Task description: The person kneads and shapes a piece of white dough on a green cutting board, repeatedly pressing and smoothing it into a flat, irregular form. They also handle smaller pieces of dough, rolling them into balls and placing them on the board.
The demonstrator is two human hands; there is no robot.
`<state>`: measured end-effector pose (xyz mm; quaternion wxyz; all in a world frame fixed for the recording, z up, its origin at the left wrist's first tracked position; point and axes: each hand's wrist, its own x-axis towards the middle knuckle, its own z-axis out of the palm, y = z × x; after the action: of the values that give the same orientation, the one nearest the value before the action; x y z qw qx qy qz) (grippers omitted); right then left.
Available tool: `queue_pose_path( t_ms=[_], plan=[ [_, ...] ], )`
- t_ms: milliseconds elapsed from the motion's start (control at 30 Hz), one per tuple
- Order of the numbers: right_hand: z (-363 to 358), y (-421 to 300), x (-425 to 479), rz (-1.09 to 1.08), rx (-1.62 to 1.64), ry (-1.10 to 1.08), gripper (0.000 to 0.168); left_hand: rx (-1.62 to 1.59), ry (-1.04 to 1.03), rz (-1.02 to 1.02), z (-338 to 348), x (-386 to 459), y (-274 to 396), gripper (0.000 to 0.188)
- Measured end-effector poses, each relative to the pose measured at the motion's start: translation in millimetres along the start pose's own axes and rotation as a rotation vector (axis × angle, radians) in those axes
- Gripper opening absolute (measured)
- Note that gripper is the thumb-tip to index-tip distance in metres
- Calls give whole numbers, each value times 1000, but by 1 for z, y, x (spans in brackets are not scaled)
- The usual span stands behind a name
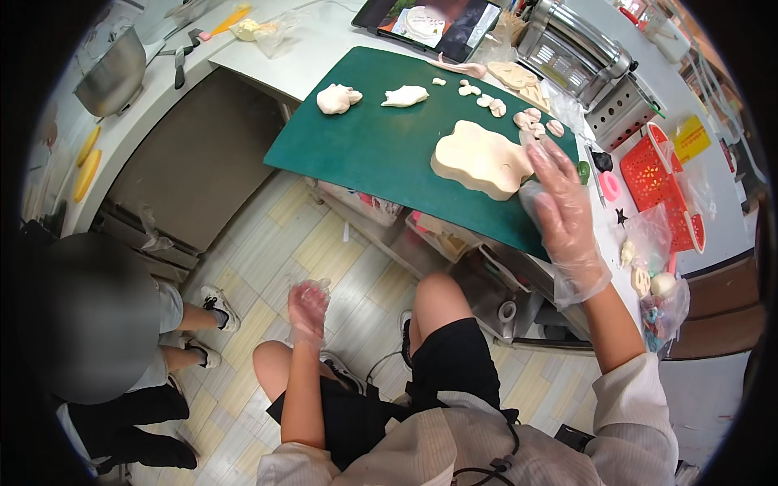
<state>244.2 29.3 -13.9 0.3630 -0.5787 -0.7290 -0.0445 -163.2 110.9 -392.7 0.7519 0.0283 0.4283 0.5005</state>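
Note:
My right hand, in a clear plastic glove, is raised at the right edge of the green mat. Its fingers are extended beside a thick, wavy-edged slab of cream dough; whether they touch it I cannot tell. Over my lap hangs my left hand, also gloved, with its fingers curled; whether it holds anything is unclear. Farther back on the mat lie a pinkish dough lump, a white dough piece and several small dough pieces.
A tablet and a steel roller machine stand behind the mat. To the right is a red perforated basket. A steel mixing bowl sits on the left counter. People stand at the lower left. Storage bins are under the table.

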Motion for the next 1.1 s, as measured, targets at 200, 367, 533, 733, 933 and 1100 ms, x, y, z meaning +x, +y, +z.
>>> queue_pose_path(
  t_ms=[200,367,533,733,933,1100],
  plan=[
    [-3,8,1,-38,-65,-317,46,17,-5,-18,-3,6,-6,36],
    [3,4,-3,45,-16,-96,42,42,-40,15,-7,9,-7,36],
    [-2,8,-1,-8,-65,-254,42,69,-12,-3,-3,6,-11,36],
    [3,6,-3,40,-20,-64,43,104,1,-4,-2,9,-13,35],
    [9,13,0,48,-274,-213,41,126,-16,-16,0,10,-19,36],
    [6,9,1,68,-155,-81,42,129,-12,-17,0,16,-24,38]
  ],
)
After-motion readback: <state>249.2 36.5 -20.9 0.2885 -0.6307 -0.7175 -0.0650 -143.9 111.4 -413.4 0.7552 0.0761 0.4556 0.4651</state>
